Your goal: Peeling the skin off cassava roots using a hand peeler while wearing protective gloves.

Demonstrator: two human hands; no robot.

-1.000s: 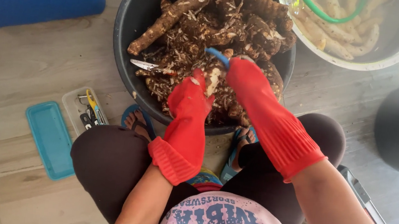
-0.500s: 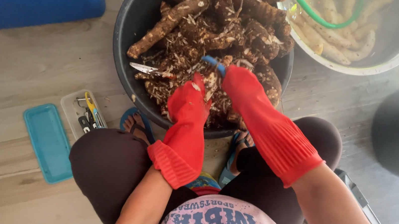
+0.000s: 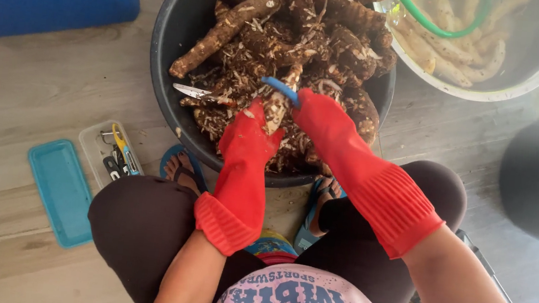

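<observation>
You're gripping a half-peeled root [image 3: 277, 108] in your left hand [image 3: 252, 136] over the black tub [image 3: 163, 44], while your right hand [image 3: 320, 120] is closing around a blue-handled peeler [image 3: 280, 88]. I'd be stroking away from those fingers.

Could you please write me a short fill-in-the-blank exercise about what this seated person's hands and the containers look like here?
1. Both hands, left hand and right hand, wear ____ rubber gloves.
2. The right hand grips a peeler with a ____ handle.
3. The brown roots lie in a ____ tub.
4. Peeled pale roots sit in the metal bowl under a ____ hose.

Missing words: red; blue; black; green
</observation>
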